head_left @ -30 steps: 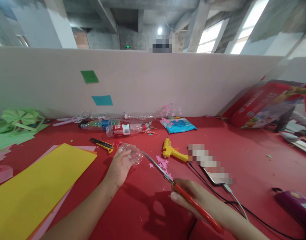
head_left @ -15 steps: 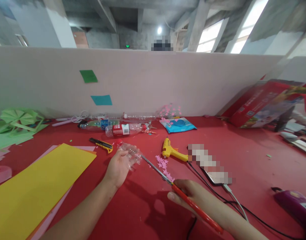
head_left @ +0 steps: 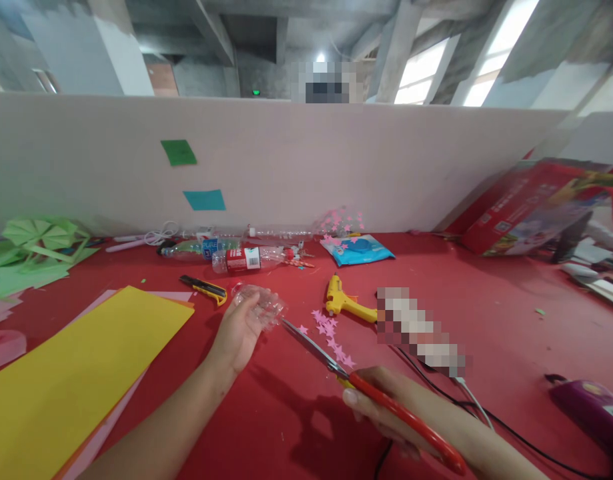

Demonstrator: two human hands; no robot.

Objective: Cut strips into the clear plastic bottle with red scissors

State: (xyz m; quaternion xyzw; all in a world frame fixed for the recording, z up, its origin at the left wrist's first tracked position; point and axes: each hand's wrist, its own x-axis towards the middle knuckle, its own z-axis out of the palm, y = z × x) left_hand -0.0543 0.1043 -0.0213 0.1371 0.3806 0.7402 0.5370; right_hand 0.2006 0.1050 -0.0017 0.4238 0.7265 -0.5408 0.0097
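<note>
My left hand (head_left: 242,328) is closed around a clear piece of plastic bottle (head_left: 266,308), fingers and thumb pinching it above the red table. In my right hand (head_left: 386,400) are scissors (head_left: 313,347) with long red handles and narrow metal blades. Their tips point up and left, close to the lower right edge of the plastic; whether they touch it I cannot tell. Pink paper stars (head_left: 329,327) lie just beyond the blades. A yellow box cutter (head_left: 206,289) rests left of the bottle piece.
A yellow glue gun (head_left: 346,303) with a black cord lies beyond my right hand. Yellow paper sheets (head_left: 86,373) cover the left side. Plastic bottles (head_left: 246,259) and a blue wipes pack (head_left: 359,250) stand near the white partition (head_left: 286,153). A purple object (head_left: 589,410) sits at right.
The bottle piece has turned in my left hand, which stays in about the same place. My right hand and the scissors have shifted slightly right and down.
</note>
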